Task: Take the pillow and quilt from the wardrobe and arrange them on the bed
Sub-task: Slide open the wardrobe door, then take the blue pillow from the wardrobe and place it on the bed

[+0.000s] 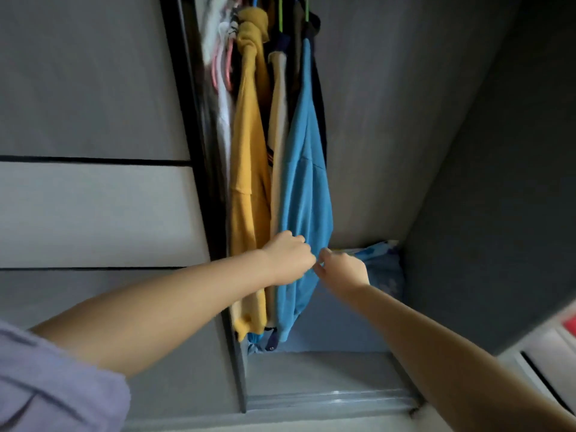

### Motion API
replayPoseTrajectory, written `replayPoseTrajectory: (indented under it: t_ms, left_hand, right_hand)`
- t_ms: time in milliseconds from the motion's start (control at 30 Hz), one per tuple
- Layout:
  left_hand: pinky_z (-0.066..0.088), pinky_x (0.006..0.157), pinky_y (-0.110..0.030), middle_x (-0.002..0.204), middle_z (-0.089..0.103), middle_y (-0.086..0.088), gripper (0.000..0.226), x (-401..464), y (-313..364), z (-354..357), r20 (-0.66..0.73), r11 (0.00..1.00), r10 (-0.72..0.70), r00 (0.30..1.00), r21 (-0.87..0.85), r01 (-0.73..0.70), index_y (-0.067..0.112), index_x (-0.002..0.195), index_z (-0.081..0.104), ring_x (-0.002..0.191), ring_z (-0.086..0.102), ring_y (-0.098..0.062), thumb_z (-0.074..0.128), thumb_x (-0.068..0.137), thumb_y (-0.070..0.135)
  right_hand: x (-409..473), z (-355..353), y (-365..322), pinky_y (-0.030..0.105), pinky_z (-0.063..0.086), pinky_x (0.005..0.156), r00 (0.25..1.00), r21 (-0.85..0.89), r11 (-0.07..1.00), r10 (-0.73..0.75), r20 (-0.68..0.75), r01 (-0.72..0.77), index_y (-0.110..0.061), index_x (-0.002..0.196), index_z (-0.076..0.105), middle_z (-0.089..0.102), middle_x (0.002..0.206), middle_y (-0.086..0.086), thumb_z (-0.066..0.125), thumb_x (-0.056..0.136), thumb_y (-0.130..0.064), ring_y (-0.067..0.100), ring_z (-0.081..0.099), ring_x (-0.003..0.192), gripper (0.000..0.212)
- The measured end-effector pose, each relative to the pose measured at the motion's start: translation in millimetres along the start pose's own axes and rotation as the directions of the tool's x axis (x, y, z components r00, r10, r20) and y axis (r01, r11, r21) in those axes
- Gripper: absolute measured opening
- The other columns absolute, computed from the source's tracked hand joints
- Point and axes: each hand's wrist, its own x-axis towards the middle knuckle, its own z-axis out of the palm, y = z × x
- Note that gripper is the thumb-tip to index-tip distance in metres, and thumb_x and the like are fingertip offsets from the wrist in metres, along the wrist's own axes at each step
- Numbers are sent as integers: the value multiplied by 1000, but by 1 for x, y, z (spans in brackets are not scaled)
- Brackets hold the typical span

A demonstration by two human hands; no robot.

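Early yet: my left hand (288,258) curls closed on the blue garment (307,188), my right hand's (343,269) grip unclear, the patterned bedding (385,263) in the wardrobe (358,151) untouched.

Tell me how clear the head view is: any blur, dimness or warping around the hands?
Head view: dim and soft overall; left hand and right hand smeared at the blue garment; wide-angle bends the wardrobe door lines; glare on the bottom track.
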Motion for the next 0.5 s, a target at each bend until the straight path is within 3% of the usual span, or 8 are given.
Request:
replayPoseTrajectory:
  t_ms: [200,333,500]
  left_hand:
    - [44,82,-39,118,60,-9,24,95,62,6,-40,982,72,997,-174,-78,11,114,57,114,51,-30,44,96,20]
    - [44,79,-38,118,59,-12,25,155,80,33,74,967,48,996,-253,-28,9,115,58,113,51,-30,44,95,14]
    - [47,80,-36,120,59,-13,25,230,85,94,277,926,-28,961,-356,130,8,114,60,115,52,-31,45,95,12]
  right_hand:
    - [-12,10,108,32,39,67,982,-72,982,178,55,-174,-19,125,53,71,110,8,39,96,-42,31,66,99,39]
    - [-4,25,171,31,34,66,971,-64,972,230,69,-226,-18,115,56,70,110,12,38,97,-37,34,65,98,32]
    - [46,61,243,37,49,79,948,-113,973,221,230,-200,-15,124,52,65,119,14,35,99,-40,34,62,107,39]
